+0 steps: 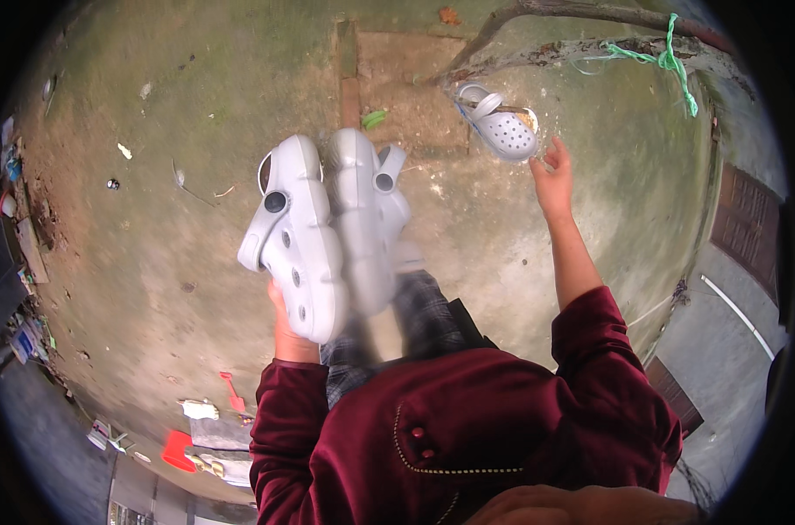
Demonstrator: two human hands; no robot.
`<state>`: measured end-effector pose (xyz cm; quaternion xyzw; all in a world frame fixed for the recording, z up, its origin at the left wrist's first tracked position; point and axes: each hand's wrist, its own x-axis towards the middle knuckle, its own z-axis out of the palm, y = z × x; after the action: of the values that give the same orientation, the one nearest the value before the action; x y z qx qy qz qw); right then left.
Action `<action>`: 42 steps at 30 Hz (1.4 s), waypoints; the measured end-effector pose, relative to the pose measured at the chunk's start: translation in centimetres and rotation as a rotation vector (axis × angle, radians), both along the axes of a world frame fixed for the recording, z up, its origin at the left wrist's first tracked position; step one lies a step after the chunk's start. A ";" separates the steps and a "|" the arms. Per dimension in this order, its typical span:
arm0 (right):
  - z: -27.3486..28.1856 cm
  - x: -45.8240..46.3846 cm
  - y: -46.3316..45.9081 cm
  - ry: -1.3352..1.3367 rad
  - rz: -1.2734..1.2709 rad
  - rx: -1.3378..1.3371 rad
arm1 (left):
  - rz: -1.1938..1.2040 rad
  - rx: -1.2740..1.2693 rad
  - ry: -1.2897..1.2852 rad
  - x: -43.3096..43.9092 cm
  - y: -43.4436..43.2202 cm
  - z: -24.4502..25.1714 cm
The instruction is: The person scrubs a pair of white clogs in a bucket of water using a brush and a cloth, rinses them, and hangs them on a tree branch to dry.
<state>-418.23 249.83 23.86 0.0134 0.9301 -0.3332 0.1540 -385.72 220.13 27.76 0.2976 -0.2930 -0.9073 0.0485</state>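
My left hand [289, 328] grips a pair of pale clogs by their lower ends; one white clog [302, 243] faces the camera with its strap and dark rivet, and a second clog [361, 216] lies close against it, partly blurred. My right hand [553, 180] is stretched forward with fingers apart, holding nothing. Just beyond its fingertips is a pale perforated clog [509, 134], set on the end of a branch stub [502, 107] that passes under its strap. Whether my right fingertips touch that clog, I cannot tell.
A forked branch [542, 56] with green twine [670, 60] tied round it reaches in from the upper right. On the concrete ground lie a green leaf [374, 119], a red toy shovel [232, 392] and a red bucket [179, 451]. Litter lines the left edge.
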 end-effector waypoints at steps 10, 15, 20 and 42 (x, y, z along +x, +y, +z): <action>10.6 13.1 -8.2 -0.424 0.622 -0.448 | 0.119 0.051 0.010 -2.1 0.1 0.4; 11.1 14.8 -9.8 -0.794 0.128 -0.734 | 0.065 -0.016 0.104 -3.1 0.1 2.4; 10.2 16.0 -10.2 -0.868 -0.083 -0.940 | 0.096 0.208 0.373 -4.1 1.5 3.0; 12.1 15.0 -7.7 -0.822 -0.117 -0.905 | -0.197 0.195 0.161 -4.6 3.6 3.6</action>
<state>-403.23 242.12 35.91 0.1251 0.5587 -0.6705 0.4719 -390.30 223.69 31.32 0.1971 -0.2262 -0.9528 -0.0465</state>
